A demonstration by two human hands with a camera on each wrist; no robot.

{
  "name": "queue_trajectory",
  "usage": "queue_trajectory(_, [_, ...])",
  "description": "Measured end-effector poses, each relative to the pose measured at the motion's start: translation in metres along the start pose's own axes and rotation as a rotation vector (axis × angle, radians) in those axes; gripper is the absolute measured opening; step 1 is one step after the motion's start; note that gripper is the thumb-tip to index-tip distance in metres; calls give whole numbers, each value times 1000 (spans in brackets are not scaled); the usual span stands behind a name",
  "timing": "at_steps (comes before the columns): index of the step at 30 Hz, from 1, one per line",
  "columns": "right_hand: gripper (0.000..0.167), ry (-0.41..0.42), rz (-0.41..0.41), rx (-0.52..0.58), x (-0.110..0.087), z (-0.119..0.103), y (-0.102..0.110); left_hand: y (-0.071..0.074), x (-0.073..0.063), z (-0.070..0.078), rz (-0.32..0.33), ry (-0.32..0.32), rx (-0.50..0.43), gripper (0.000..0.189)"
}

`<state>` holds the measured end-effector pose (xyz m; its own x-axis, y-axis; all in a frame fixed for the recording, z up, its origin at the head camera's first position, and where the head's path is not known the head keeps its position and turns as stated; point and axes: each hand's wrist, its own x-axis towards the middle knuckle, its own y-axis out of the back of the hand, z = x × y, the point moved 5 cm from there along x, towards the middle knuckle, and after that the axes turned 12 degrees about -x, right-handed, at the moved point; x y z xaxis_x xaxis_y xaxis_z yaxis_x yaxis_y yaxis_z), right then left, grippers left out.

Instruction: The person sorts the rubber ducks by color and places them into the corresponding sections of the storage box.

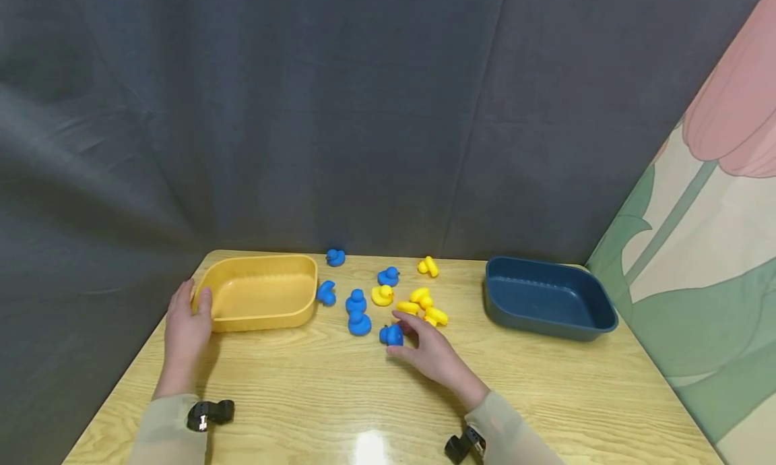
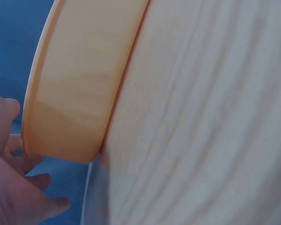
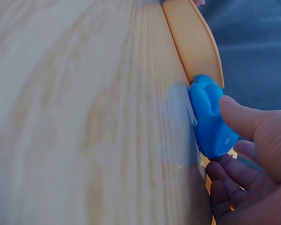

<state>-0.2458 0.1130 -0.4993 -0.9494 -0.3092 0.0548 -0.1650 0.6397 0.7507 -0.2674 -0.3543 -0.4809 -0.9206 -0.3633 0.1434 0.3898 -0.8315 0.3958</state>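
My left hand [image 1: 186,323] is at the left end of a yellow plastic basin [image 1: 303,315], thumb over the rim and fingers along the outside. In the left wrist view, the fingers [image 2: 35,180] show beside the basin's end wall. A blue rubber duck [image 1: 393,335] sits on the table between the parted thumb and fingers of my right hand [image 1: 433,350]. The right wrist view shows the thumb beside this blue duck and the fingers near its base; firm contact is unclear. Other blue ducks [image 1: 359,324] and several yellow ducks [image 1: 382,296] lie loosely around.
A dark blue basin [image 1: 545,323] stands on the right of the wooden table [image 1: 315,397]. A grey curtain [image 1: 364,114] hangs behind the table. At the right is a flower-patterned cloth [image 1: 715,269].
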Motion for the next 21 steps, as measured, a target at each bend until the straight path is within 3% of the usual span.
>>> queue_trajectory(6, [67, -11, 6, -6, 0, 0, -1, 3, -1, -17, -36, 147, -197, 77])
queue_trajectory(9, [64, -31, 15, 4, -1, 1, 0, 3, -1, -23, -38, 186, -295, 75])
queue_trajectory(13, [59, -52, 27, 6, 0, 2, -1, 3, -2, -29, -18, 193, -351, 69])
queue_trajectory(21, [48, -57, 43, -8, -2, 1, 0, 3, -4, -34, 19, 140, -360, 60])
